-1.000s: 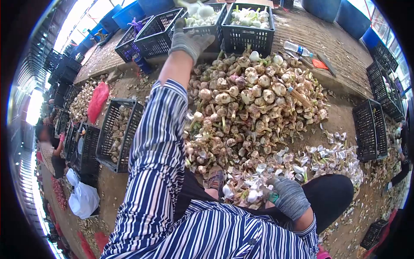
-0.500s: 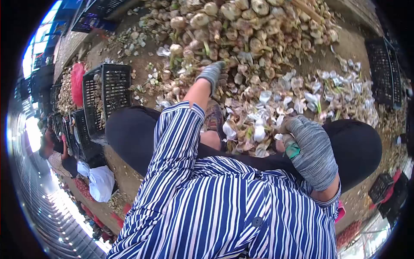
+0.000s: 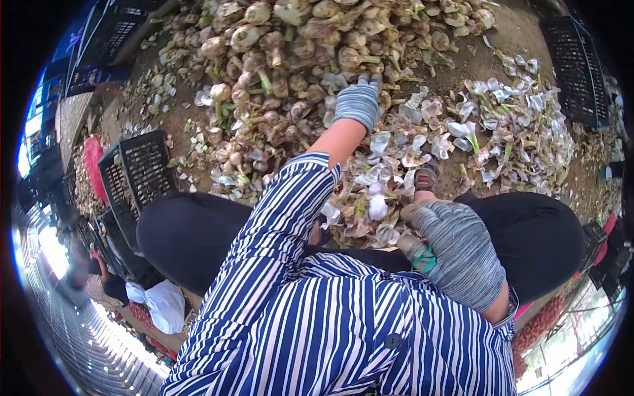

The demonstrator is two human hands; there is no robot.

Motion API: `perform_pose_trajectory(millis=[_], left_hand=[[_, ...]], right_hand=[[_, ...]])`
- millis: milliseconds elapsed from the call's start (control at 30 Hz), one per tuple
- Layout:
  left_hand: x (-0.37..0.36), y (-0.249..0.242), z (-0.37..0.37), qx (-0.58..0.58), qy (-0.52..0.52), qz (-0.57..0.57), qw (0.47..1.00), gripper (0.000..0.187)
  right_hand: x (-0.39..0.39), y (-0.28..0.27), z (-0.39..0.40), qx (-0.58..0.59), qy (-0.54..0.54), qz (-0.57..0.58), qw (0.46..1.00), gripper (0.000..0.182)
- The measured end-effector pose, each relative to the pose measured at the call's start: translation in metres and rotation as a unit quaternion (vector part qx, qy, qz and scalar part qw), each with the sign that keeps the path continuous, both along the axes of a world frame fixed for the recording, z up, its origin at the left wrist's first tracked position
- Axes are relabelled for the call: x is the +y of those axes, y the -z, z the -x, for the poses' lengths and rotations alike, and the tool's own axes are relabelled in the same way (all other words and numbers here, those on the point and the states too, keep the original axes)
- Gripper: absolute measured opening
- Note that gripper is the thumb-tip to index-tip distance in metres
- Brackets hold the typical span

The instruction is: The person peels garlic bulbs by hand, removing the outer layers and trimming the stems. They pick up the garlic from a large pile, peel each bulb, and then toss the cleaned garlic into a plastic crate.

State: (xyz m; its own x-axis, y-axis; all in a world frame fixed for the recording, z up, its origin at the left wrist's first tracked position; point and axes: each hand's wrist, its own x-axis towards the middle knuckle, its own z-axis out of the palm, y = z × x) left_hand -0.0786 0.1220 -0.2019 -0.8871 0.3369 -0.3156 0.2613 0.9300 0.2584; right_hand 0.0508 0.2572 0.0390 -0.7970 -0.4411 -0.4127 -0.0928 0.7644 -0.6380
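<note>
My left hand, in a grey knit glove, reaches forward into the heap of garlic bulbs. Its fingers are stretched out and touch the near edge of the heap; the tips are partly hidden among the bulbs. Close to my body, my right hand is in a similar glove, with a green wrap at the thumb. Its fingers are curled closed, and whatever they may hold is hidden. Loose garlic skins lie between my legs, just beyond the right hand.
More skins and cut stalks spread to the right. A black plastic crate stands at the left, another crate at the far right. A white sack lies at lower left, near another person.
My left hand has moved right and farther forward along the heap. The right hand stays near my lap; a whitish bit at its fingertips no longer shows. The view has shifted.
</note>
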Motion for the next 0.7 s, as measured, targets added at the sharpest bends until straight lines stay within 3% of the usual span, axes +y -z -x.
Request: perform_pose_trajectory(millis=[133,200,267,333,367,400,433,467,500,600,667,700], left_hand=[[0.010,0.024,0.024,-0.066,0.001,0.039,0.997,0.055],[0.007,0.010,0.022,-0.057,0.043,0.085,0.994,0.058],[-0.001,-0.005,0.017,-0.098,-0.002,0.066,0.993,0.059],[-0.015,0.008,0.005,-0.144,-0.170,-0.119,0.967,0.048],[-0.021,0.012,-0.003,-0.172,-0.222,-0.304,0.910,0.053],[-0.026,0.002,-0.001,-0.163,-0.222,-0.304,0.912,0.053],[-0.031,-0.009,0.001,-0.281,-0.286,-0.434,0.807,0.051],[-0.036,-0.020,0.003,-0.387,-0.333,-0.546,0.664,0.051],[-0.037,-0.050,0.004,-0.389,-0.306,-0.573,0.653,0.047],[-0.050,-0.106,0.010,-0.420,-0.228,-0.667,0.572,0.065],[-0.056,-0.150,-0.005,-0.386,-0.234,-0.645,0.617,0.059],[-0.055,-0.174,-0.016,-0.355,-0.221,-0.626,0.658,0.056]], right_hand=[[0.009,0.004,0.001,-0.018,0.018,0.007,1.000,0.027],[0.012,0.006,0.000,-0.005,0.023,0.015,1.000,0.027],[0.014,0.004,-0.001,0.014,0.010,0.025,1.000,0.027],[0.014,0.002,-0.003,0.038,0.005,0.017,0.999,0.026],[0.011,0.000,-0.004,0.038,0.037,0.028,0.998,0.026],[0.009,-0.003,-0.005,0.036,0.068,0.039,0.996,0.025],[0.009,-0.004,-0.007,0.044,0.082,0.032,0.995,0.026],[0.010,-0.004,-0.008,0.052,0.080,0.034,0.995,0.026],[0.011,-0.004,-0.010,0.105,0.117,0.039,0.987,0.026],[0.017,-0.006,-0.014,0.176,0.203,0.090,0.959,0.023],[0.018,-0.012,-0.010,0.129,0.349,0.264,0.890,0.018],[0.021,-0.012,-0.008,0.149,0.353,0.255,0.888,0.019]])
